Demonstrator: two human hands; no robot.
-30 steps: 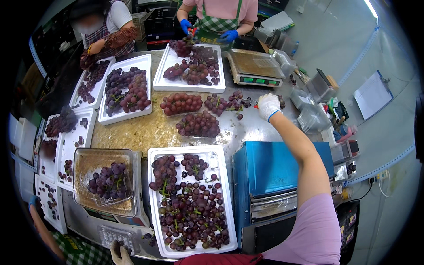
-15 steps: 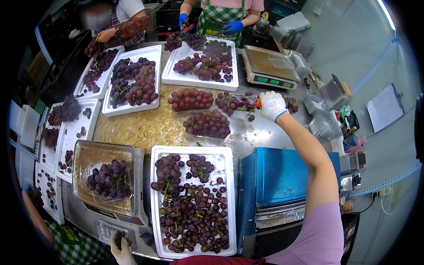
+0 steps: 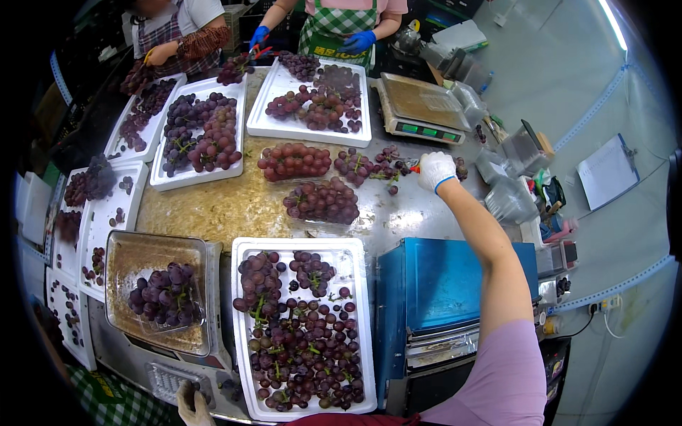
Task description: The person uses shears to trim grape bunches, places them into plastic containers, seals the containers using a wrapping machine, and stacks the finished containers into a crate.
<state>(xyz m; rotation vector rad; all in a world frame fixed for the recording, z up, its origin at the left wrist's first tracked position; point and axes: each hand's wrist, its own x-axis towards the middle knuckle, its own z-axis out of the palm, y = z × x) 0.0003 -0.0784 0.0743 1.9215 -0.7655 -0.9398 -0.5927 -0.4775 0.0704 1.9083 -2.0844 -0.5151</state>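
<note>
The right grip (image 3: 436, 171) is closed round a red tool (image 3: 415, 167) pointing left, long axis mostly hidden.

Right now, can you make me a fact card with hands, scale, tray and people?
Right hand: white-gloved, closed around an orange-red thing, mostly hidden
Left hand: gloved, by a clear plastic container
Near scale: punnet of dark grapes
Near white tray: bunches and loose grapes
Across the table: two people, one wearing blue gloves
</note>
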